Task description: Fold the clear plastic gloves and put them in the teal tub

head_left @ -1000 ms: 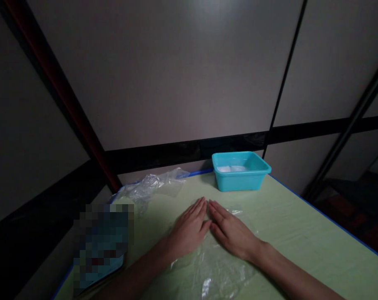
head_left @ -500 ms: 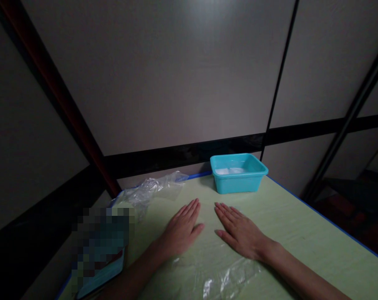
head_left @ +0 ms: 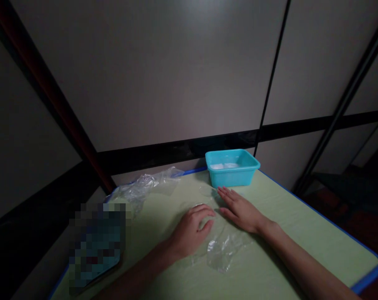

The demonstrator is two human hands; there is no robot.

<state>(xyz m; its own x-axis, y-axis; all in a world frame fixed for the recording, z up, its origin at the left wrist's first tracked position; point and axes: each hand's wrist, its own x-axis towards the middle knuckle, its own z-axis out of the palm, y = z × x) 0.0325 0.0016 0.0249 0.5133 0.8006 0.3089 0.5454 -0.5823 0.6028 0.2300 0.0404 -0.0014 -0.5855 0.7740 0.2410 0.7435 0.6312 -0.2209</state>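
A clear plastic bag [head_left: 222, 250] lies on the green table [head_left: 289, 233], crumpled near its lower part. My left hand [head_left: 192, 229] rests on the bag with its fingers curled, pinching at the plastic. My right hand [head_left: 240, 210] lies flat and open on the bag's far edge, fingers stretched toward a turquoise tub [head_left: 231, 166]. The tub stands at the table's far edge and holds something white.
A heap of clear plastic bags [head_left: 145, 185] lies at the table's far left corner. A blurred-out object [head_left: 95, 243] sits at the left edge. The table has a blue rim [head_left: 368, 273]. Grey wall panels stand behind it.
Both hands were flat on the bag, first together, then apart. Now my left hand's fingers have curled onto the plastic, and my right hand has slid further toward the tub. The bag looks more crumpled.
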